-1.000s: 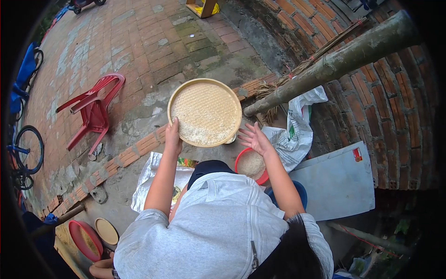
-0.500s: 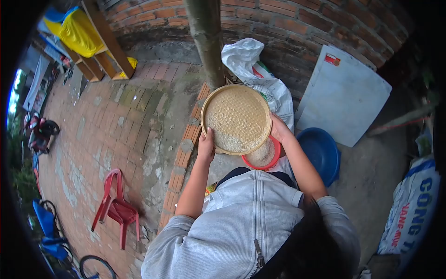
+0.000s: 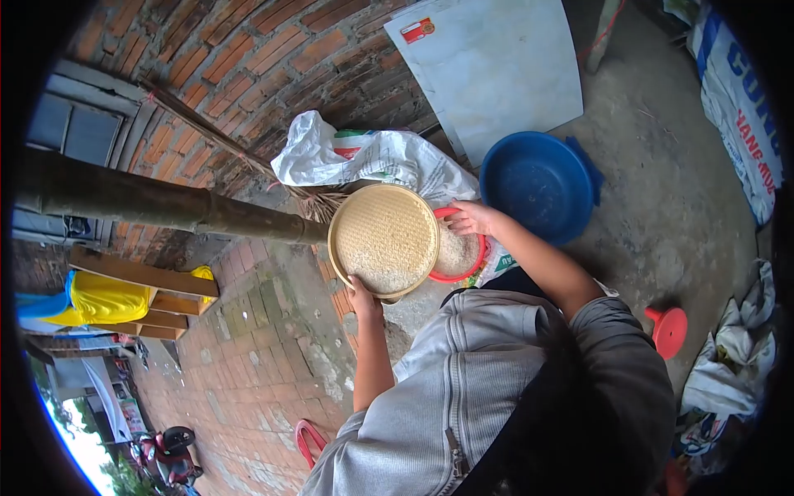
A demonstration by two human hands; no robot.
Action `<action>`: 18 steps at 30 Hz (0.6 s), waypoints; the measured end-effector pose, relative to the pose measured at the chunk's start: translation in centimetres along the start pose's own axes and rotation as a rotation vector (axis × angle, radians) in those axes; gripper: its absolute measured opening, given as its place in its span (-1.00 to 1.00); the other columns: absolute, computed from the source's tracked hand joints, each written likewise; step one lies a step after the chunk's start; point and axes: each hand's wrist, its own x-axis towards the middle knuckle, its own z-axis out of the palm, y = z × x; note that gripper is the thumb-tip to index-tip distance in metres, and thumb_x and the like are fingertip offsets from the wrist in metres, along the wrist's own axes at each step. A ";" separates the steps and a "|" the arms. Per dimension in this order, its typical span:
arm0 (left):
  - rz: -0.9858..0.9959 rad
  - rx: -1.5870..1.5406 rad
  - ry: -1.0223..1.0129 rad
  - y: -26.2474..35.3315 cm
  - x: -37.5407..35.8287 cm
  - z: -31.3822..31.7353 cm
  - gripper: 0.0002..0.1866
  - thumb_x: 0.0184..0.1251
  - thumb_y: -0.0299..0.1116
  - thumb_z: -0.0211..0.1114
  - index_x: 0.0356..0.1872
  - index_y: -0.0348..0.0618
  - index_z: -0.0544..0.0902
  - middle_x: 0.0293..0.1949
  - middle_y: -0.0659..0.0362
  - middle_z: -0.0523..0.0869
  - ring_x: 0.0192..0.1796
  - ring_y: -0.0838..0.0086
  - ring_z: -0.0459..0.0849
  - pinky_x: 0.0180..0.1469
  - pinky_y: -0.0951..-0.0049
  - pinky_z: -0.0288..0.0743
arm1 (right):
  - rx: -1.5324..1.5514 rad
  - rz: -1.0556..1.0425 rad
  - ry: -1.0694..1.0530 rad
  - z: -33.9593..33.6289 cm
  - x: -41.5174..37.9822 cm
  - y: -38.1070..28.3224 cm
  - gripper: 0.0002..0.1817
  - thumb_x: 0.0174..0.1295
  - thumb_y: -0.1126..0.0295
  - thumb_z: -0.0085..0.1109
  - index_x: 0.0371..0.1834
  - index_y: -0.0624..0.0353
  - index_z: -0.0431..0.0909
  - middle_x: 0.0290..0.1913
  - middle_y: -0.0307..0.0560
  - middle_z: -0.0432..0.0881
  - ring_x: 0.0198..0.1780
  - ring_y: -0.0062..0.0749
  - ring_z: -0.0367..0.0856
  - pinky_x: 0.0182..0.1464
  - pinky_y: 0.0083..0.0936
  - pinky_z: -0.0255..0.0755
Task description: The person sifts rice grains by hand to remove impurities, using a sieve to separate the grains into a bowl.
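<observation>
A round woven bamboo tray (image 3: 382, 231) with a raised rim holds a layer of pale rice-like grains, thickest toward the side near my body. My left hand (image 3: 364, 296) grips its near-left rim, thumb on top. My right hand (image 3: 475, 219) is off the tray, its fingers stretched out over a red basin (image 3: 482, 263). Inside that basin lies more of the pale grain (image 3: 455, 252). The tray overlaps the basin's left edge in this view.
A large blue tub (image 3: 538, 186) stands right of the red basin. Behind are a white sack (image 3: 389, 157), a bamboo post (image 3: 165, 202) and a white board (image 3: 496, 70) by the brick wall. A red stool (image 3: 668, 332) and a red chair (image 3: 308, 438) stand nearby.
My right hand has let go of the tray's right rim and now reaches over the red basin. My left hand keeps its grip. The view has turned, shifting the surroundings.
</observation>
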 end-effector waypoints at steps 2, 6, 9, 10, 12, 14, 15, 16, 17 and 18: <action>0.024 -0.001 -0.044 -0.8 1.1 0.5 -0.43 0.42 -0.02 0.01 0.17 -0.35 0.24 0.13 -0.05 0.43 0.15 0.21 0.49 0.15 0.18 0.45 | -0.037 0.009 -0.002 0.2 -0.8 0.4 -0.31 0.28 -0.21 -0.16 0.31 0.05 0.25 0.17 0.08 0.45 0.13 -0.17 0.48 0.16 -0.24 0.37; -0.130 0.045 -0.125 0.6 0.6 3.4 -0.42 0.44 -0.05 -0.02 0.22 -0.38 0.22 0.16 -0.05 0.42 0.14 0.21 0.50 0.17 0.21 0.43 | 0.050 -0.036 -0.101 0.9 -1.6 0.5 -0.31 0.24 -0.31 -0.23 0.21 -0.04 0.36 0.15 0.00 0.46 0.18 -0.28 0.42 0.18 -0.24 0.33; -0.076 0.057 -0.160 0.2 1.1 5.2 -0.46 0.44 -0.06 -0.01 0.17 -0.37 0.27 0.08 -0.01 0.49 0.05 0.25 0.56 0.11 0.26 0.48 | 0.243 -0.157 -0.210 0.7 -1.8 0.1 -0.29 0.25 -0.31 -0.26 0.22 0.00 0.35 0.17 -0.04 0.44 0.23 -0.29 0.37 0.22 -0.28 0.28; -0.077 0.059 -0.163 0.4 0.8 6.1 -0.46 0.44 -0.06 -0.01 0.17 -0.37 0.27 0.08 -0.01 0.49 0.05 0.25 0.56 0.11 0.26 0.48 | 0.336 -0.255 -0.253 0.7 -2.0 0.0 -0.27 0.26 -0.32 -0.27 0.21 0.04 0.35 0.18 -0.06 0.44 0.24 -0.28 0.36 0.24 -0.29 0.27; -0.206 0.093 -0.220 0.6 0.5 7.6 -0.49 0.43 -0.07 0.01 0.12 -0.37 0.32 0.01 0.01 0.52 0.04 0.26 0.57 0.08 0.29 0.51 | 0.294 -0.286 -0.123 0.1 -2.3 -0.4 -0.32 0.29 -0.20 -0.15 0.21 0.15 0.34 0.14 -0.03 0.48 0.20 -0.28 0.42 0.20 -0.29 0.32; -0.233 0.125 -0.260 0.1 1.3 8.5 -0.45 0.41 -0.02 0.03 0.15 -0.32 0.30 0.04 0.00 0.51 0.06 0.22 0.56 0.09 0.18 0.51 | 0.147 -0.322 0.024 -2.0 -2.8 -1.1 -0.40 0.30 -0.05 -0.01 0.18 0.23 0.35 0.07 -0.01 0.52 0.10 -0.31 0.51 0.12 -0.31 0.41; -0.266 0.182 -0.348 -0.4 2.1 8.6 -0.46 0.41 -0.01 0.01 0.16 -0.30 0.30 0.02 0.00 0.53 0.04 0.21 0.57 0.07 0.18 0.52 | 0.193 -0.334 0.051 -3.1 -3.0 -1.4 -0.47 0.29 0.07 0.07 0.16 0.25 0.36 0.02 0.00 0.55 0.01 -0.34 0.57 0.04 -0.36 0.47; -0.299 0.237 -0.437 0.2 1.6 9.6 -0.46 0.42 -0.01 0.00 0.16 -0.28 0.30 0.00 -0.01 0.54 0.03 0.20 0.58 0.04 0.17 0.54 | 0.150 -0.406 0.125 -3.8 -4.0 -1.8 -0.46 0.30 0.05 0.05 0.15 0.27 0.38 0.00 -0.02 0.56 0.01 -0.39 0.56 0.02 -0.39 0.46; -0.321 0.260 -0.541 0.8 1.0 10.4 -0.46 0.44 -0.01 -0.05 0.20 -0.26 0.27 0.00 -0.08 0.56 -0.02 0.14 0.62 -0.01 0.17 0.57 | 0.139 -0.426 0.170 -4.8 -5.1 -2.5 -0.48 0.30 0.06 0.05 0.14 0.26 0.38 -0.01 -0.04 0.57 0.01 -0.41 0.56 0.02 -0.42 0.46; -0.324 0.260 -0.546 1.2 0.6 11.0 -0.46 0.44 -0.01 -0.05 0.20 -0.26 0.27 0.00 -0.08 0.56 -0.02 0.14 0.62 -0.01 0.17 0.57 | 0.125 -0.446 0.215 -6.0 -5.9 -3.3 -0.49 0.31 0.07 0.04 0.14 0.26 0.39 -0.03 -0.05 0.57 0.01 -0.43 0.56 0.01 -0.45 0.46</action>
